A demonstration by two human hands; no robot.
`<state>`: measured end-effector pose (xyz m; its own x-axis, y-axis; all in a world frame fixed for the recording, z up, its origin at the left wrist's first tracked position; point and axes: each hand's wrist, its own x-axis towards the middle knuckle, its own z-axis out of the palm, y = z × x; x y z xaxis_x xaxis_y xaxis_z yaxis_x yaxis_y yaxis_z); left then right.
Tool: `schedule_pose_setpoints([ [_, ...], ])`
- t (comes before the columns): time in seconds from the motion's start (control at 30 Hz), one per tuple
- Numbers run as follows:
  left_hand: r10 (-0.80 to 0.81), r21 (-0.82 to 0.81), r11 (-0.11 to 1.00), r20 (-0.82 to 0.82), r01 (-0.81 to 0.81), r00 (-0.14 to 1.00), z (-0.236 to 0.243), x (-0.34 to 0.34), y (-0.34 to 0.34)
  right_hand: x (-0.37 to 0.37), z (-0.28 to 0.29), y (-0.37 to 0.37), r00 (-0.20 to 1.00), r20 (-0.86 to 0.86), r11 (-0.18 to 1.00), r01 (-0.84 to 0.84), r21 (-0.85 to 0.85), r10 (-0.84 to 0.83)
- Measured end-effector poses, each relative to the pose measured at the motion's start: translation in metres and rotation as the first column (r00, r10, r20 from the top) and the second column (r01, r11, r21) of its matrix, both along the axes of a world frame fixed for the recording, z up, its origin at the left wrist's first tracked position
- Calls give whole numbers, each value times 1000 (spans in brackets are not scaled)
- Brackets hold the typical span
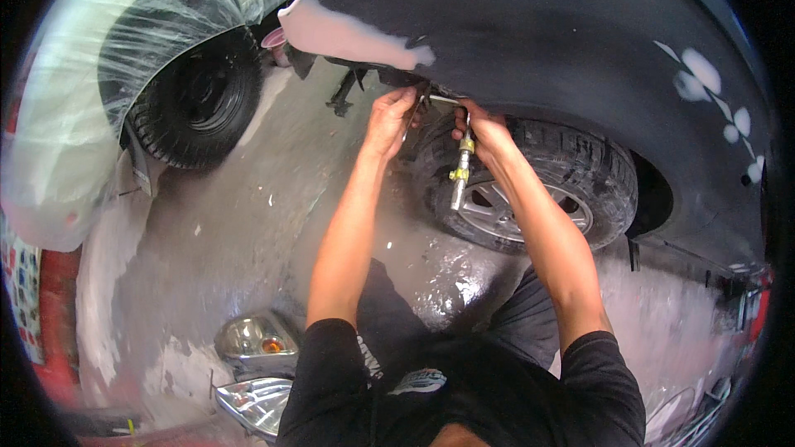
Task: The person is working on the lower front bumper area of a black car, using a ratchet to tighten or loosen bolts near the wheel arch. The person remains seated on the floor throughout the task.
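Left grip (392, 122): free air left and below, down to floor (273, 182). Dark body panel (530, 41) blocks above both grips. Right grip (484, 131): silver-yellow tool (460, 178) juts below, wheel (609, 178) blocks right.

place: vehicle body shop | dark car (513, 41) patched with pink filler (348, 37) | pale car (203, 91) under clear film (50, 132) | loose headlights (258, 335) on wet floor (240, 215)

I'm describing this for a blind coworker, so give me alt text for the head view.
A right hand holds a silver tool beside the left hand, at the lower edge of a dark car panel near a wheel. Two headlights lie at lower left.
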<state>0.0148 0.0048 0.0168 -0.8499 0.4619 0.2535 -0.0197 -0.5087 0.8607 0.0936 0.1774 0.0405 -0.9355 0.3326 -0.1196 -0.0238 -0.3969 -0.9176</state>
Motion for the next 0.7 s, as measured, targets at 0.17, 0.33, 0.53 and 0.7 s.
schedule_pose_setpoints([
  [0.17,-64,0,998,106,64,992,11,-4,0,-4,4,6,997,71,996,-37,-80,43],
  [0.33,-53,155,988,283,9,958,5,10,8,2,-6,-6,985,-172,978,53,202,-18],
  [0.53,173,5,985,21,-173,985,-2,19,12,-2,-6,1,1000,-13,993,-12,121,14],
  [0.7,285,-7,957,-125,-288,950,-13,28,14,-1,-2,0,999,26,999,-20,33,20],
])
